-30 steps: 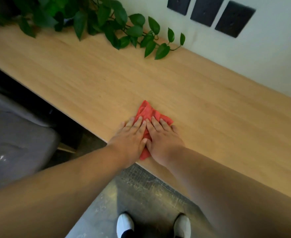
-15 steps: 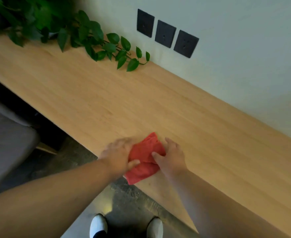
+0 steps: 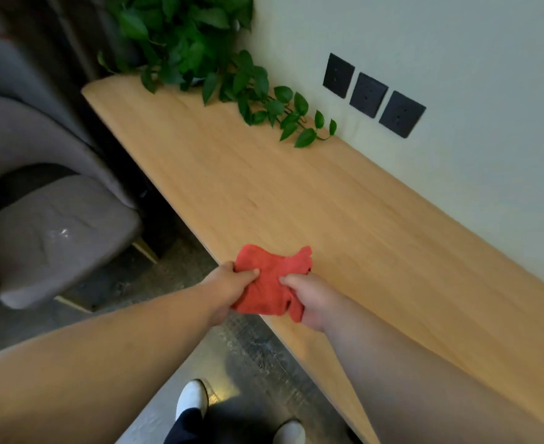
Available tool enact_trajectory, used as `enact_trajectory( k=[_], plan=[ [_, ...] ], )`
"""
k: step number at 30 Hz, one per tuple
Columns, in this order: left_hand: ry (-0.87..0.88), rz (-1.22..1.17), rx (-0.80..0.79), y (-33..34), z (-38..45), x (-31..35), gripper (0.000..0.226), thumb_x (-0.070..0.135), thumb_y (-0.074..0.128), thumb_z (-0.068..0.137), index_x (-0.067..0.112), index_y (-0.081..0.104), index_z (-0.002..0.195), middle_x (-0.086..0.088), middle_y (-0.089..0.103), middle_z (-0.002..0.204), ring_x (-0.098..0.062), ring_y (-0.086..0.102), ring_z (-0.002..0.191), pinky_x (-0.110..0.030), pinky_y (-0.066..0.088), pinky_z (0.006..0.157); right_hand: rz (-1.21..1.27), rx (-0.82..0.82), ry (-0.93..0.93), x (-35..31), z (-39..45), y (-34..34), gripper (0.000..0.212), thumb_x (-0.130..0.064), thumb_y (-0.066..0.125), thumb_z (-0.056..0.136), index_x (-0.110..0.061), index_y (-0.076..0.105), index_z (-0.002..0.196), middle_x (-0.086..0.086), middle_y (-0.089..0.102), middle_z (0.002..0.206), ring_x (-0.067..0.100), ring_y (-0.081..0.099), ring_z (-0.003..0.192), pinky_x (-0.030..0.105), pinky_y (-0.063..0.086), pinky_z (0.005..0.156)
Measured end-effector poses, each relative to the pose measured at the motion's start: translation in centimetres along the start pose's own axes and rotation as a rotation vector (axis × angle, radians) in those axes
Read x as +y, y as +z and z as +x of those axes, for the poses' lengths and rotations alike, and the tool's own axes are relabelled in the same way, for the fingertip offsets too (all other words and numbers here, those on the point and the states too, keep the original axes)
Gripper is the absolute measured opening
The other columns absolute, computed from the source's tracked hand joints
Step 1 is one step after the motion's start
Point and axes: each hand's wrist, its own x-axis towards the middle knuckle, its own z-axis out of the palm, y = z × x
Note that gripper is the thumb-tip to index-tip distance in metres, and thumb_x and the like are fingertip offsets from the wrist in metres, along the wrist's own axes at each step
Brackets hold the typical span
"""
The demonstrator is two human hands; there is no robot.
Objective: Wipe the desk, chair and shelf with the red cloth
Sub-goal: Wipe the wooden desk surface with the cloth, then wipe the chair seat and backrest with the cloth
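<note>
The red cloth is bunched up and held above the front edge of the long wooden desk. My left hand pinches its left side and my right hand pinches its right side. Most of the cloth is off the desk surface, with its lower part hanging over the floor. The grey upholstered chair stands to the left of the desk. No shelf is in view.
A leafy green plant sits at the desk's far left end, its vine trailing along the wall. Three dark wall plates are on the wall above the desk. My white shoes stand on the grey floor below.
Both hands went from pressing the cloth flat on the desk to gripping and lifting it at the front edge. The view swung left, bringing the chair into sight.
</note>
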Motion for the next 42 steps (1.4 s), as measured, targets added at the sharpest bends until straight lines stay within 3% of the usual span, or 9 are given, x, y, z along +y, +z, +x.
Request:
enact_trajectory(
  k=[3,7,11,15,19,22,27,33,42],
  plan=[
    [0.056,-0.134,-0.055,-2.6,-3.6,2.6,0.046,0.020,0.066,0.094,0.004,0.049,0.134,-0.020,0.065,0.126,-0.034,0.065,0.112,-0.052,0.052,0.097,0.059,-0.149,0.018,-3.1,-2.7,1.6,0.030,-0.009,0.053,0.099,-0.002,0.056,0.128,0.016,0.072,0.104,0.024,0.072,0.083,0.040,0.061,0.072],
    [0.204,-0.240,-0.077,-6.6,-8.1,7.2,0.041,0.020,0.059,0.097,0.008,0.051,0.136,-0.016,0.066,0.128,-0.028,0.064,0.114,-0.045,0.054,0.094,0.009,-0.370,-0.043,-9.4,-6.3,5.0,0.026,-0.009,0.047,0.100,-0.003,0.056,0.124,0.014,0.070,0.106,0.023,0.069,0.088,0.042,0.057,0.084],
    [0.322,-0.338,-0.071,-11.6,-12.0,10.8,0.036,0.024,0.058,0.098,0.016,0.055,0.133,-0.008,0.070,0.123,-0.022,0.068,0.110,-0.039,0.060,0.085,0.057,-0.476,-0.088,-14.2,-8.9,10.2,0.019,-0.008,0.048,0.098,-0.004,0.058,0.114,0.015,0.075,0.092,0.024,0.074,0.079,0.042,0.061,0.075],
    [0.333,-0.403,-0.029,-18.9,-13.7,10.9,0.036,0.023,0.057,0.098,0.012,0.055,0.133,-0.012,0.069,0.126,-0.026,0.066,0.115,-0.047,0.054,0.095,0.057,-0.548,-0.064,-15.3,-9.6,18.0,0.021,-0.009,0.051,0.095,-0.005,0.058,0.114,0.017,0.075,0.095,0.026,0.073,0.084,0.042,0.060,0.077],
    [0.290,-0.433,0.011,-28.3,-13.2,8.2,0.037,0.018,0.057,0.098,0.007,0.053,0.133,-0.017,0.067,0.126,-0.031,0.064,0.117,-0.049,0.052,0.098,0.081,-0.586,0.046,-12.5,-7.1,27.1,0.047,-0.011,0.059,0.080,-0.001,0.054,0.125,0.022,0.071,0.110,0.030,0.069,0.095,0.048,0.056,0.083],
    [0.223,-0.402,0.021,-36.5,-11.7,5.7,0.035,0.016,0.057,0.098,0.005,0.054,0.131,-0.019,0.067,0.126,-0.032,0.063,0.118,-0.050,0.050,0.101,0.121,-0.603,0.164,-9.4,-4.3,34.7,0.048,-0.011,0.057,0.082,0.004,0.049,0.127,0.029,0.069,0.114,0.037,0.073,0.093,0.055,0.058,0.079],
    [0.156,-0.444,0.013,-46.6,-9.6,3.4,0.028,0.016,0.057,0.098,0.007,0.058,0.124,-0.015,0.071,0.116,-0.024,0.069,0.099,-0.036,0.061,0.079,0.188,-0.557,0.257,-6.5,-1.0,44.6,0.046,-0.011,0.057,0.081,0.007,0.050,0.122,0.034,0.068,0.111,0.038,0.074,0.088,0.053,0.062,0.070],
    [0.097,-0.505,0.041,-52.5,-4.6,1.6,0.027,0.017,0.062,0.096,0.006,0.059,0.121,-0.018,0.071,0.119,-0.033,0.066,0.113,-0.052,0.050,0.101,0.156,-0.494,0.311,-6.5,3.9,50.4,0.039,-0.009,0.058,0.081,0.005,0.055,0.117,0.031,0.070,0.109,0.037,0.074,0.087,0.050,0.062,0.068],
    [-0.029,-0.617,0.205,-58.4,7.2,1.5,0.025,0.015,0.063,0.095,0.008,0.060,0.119,-0.014,0.073,0.108,-0.023,0.072,0.091,-0.036,0.061,0.075,0.069,-0.509,0.484,-8.7,18.0,57.1,0.041,-0.010,0.058,0.081,0.006,0.054,0.119,0.031,0.070,0.111,0.039,0.073,0.093,0.048,0.062,0.066]
  ],
)
